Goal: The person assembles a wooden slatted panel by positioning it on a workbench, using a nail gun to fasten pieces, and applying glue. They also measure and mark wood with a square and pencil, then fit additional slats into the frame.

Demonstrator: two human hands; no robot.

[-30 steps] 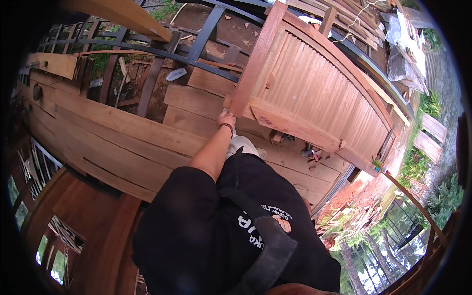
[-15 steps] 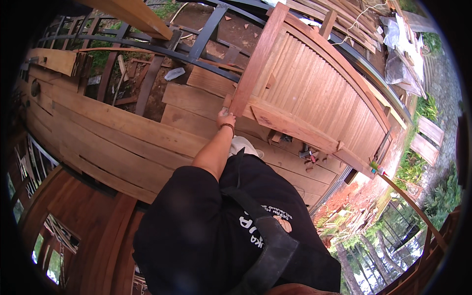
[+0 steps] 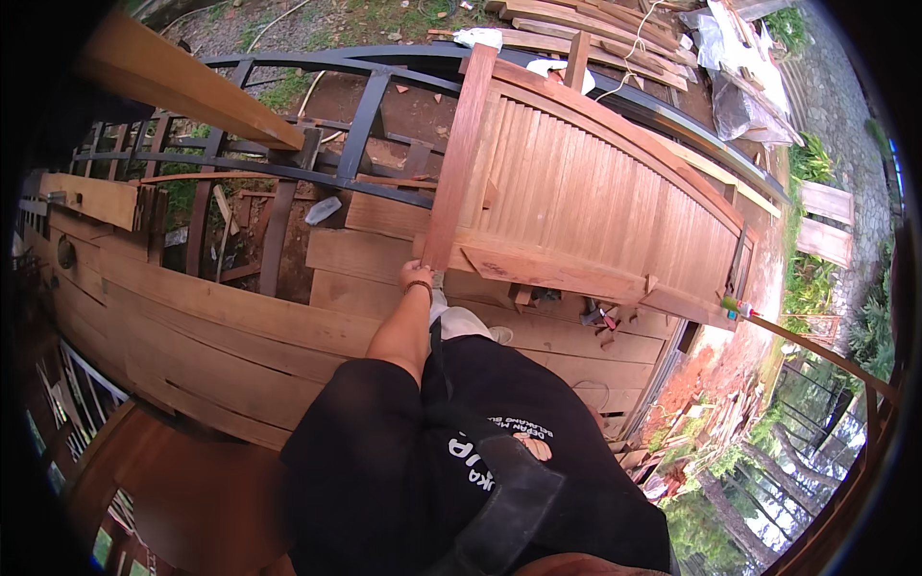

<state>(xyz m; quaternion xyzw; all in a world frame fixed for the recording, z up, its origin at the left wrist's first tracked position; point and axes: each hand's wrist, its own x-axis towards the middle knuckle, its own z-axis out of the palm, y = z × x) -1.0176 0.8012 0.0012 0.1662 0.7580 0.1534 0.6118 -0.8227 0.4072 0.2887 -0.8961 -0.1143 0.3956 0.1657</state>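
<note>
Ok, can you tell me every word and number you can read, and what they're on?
Black shirt: white lettering on the front, partly covered by a strap; I won't copy out the words.
Small green, blue and red item: too small to read any writing.
Wooden panel by the left hand: no writing that I can see.

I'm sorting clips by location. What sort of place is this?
Probably an outdoor carpentry or building site: there's a slatted wooden panel, an open dark metal frame beside it, and loose lumber piled on the ground.
</note>
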